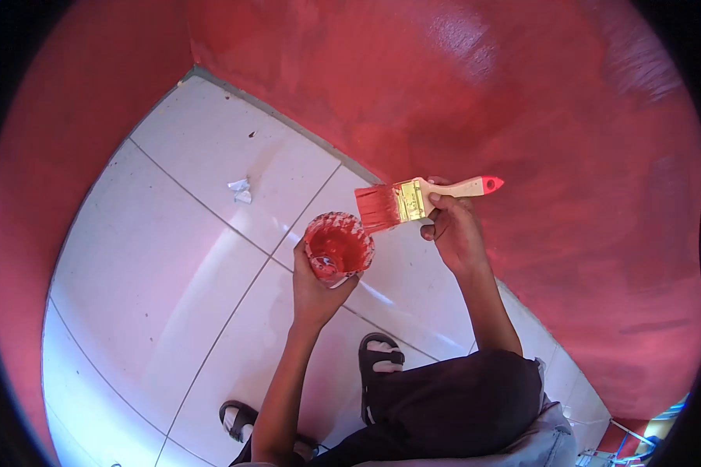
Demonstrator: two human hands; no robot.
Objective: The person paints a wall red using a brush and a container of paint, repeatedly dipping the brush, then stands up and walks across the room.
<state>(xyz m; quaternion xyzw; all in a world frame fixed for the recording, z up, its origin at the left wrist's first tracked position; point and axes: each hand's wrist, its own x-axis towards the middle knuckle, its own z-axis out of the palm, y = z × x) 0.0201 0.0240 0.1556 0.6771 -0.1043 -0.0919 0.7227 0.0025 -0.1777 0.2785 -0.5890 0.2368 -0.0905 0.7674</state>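
Note:
My left hand (318, 297) is wrapped round a paint cup (339, 247), its rim and inner wall smeared with red paint. In my right hand (456, 229) is a flat paintbrush (432, 194), gripped near the metal ferrule and the lower part of its pale wooden handle. The brush lies roughly level, its red-coated bristles pointing left, just above and to the right of the cup's rim. The handle's red tip points right, in front of the red-painted wall (568, 233). How much paint is in the cup is hard to tell.
A second red wall (109, 93) meets the first at a corner at the upper left. White floor tiles (202, 187) carry a crumpled white scrap (241, 191) and small specks. My sandalled feet (380, 354) stand below. Wire-like items (627, 447) show at the lower right.

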